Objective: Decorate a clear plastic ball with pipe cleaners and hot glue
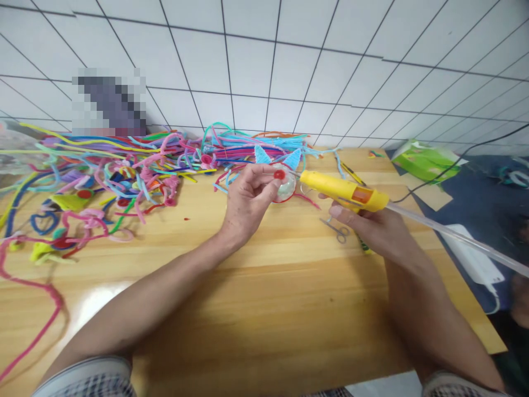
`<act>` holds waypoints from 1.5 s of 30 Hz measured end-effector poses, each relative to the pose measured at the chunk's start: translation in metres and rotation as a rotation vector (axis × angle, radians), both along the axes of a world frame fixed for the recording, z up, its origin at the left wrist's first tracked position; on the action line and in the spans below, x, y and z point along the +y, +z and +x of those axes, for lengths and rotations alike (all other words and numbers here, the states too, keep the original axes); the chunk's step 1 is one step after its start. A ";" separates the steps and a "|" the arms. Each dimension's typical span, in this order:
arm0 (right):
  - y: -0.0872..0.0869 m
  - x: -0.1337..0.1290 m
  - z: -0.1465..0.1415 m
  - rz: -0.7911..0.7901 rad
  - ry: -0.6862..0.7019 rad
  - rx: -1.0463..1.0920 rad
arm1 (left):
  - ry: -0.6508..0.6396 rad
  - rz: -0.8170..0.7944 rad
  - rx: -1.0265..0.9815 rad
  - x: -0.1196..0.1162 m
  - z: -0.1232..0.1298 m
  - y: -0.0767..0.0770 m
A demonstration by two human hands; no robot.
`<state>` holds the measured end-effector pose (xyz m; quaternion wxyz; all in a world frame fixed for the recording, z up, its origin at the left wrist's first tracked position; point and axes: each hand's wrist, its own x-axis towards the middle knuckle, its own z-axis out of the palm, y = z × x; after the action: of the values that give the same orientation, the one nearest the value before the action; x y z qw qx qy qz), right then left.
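Observation:
My left hand (pixel 252 198) pinches a small red disc (pixel 280 174) between thumb and forefinger. Just behind it lies a clear round piece (pixel 286 191) with a red rim and blue fuzzy pointed ears (pixel 292 160); whether my fingers touch it I cannot tell. A yellow hot glue gun (pixel 345 190) is gripped in my right hand (pixel 367 223), its nozzle pointing left, close to the red disc. A clear glue stick (pixel 458 240) sticks out of the gun's back end. Below the gun, small scissors (pixel 336 229) rest on the wooden table (pixel 264 309).
Tangled coloured pipe cleaners (pixel 140 160) cover the table's back left. A yellow pencil-like tool (pixel 353 173) lies behind the glue gun. At the right are a green packet (pixel 427 160), a white power strip (pixel 473 256) and a black cord (pixel 463 154). A tiled wall (pixel 248 60) stands behind.

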<state>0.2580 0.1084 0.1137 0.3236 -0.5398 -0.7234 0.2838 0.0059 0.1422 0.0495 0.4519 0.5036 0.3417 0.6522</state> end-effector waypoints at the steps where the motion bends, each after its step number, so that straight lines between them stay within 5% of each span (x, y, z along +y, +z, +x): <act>1: -0.001 0.000 0.000 0.008 0.004 -0.005 | 0.005 0.013 0.013 -0.001 0.000 0.000; 10: 0.000 -0.001 0.000 -0.011 0.008 0.008 | -0.011 0.009 0.057 -0.003 0.000 0.001; 24: -0.006 -0.003 0.000 0.057 -0.007 -0.017 | -0.195 -0.274 -0.142 0.005 -0.004 0.002; 32: -0.003 -0.004 -0.006 0.109 0.061 -0.033 | -0.177 -0.330 -0.181 -0.002 -0.002 0.015; 39: -0.010 -0.001 -0.004 0.074 -0.035 0.024 | -0.166 -0.302 -0.142 0.000 -0.002 0.012; 45: -0.013 0.001 -0.015 -0.017 -0.103 0.292 | -0.138 -0.132 0.008 -0.010 0.006 0.004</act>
<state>0.2432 0.1096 0.1009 0.4349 -0.5320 -0.6376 0.3482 0.0117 0.1322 0.0531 0.5266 0.4978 0.3500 0.5936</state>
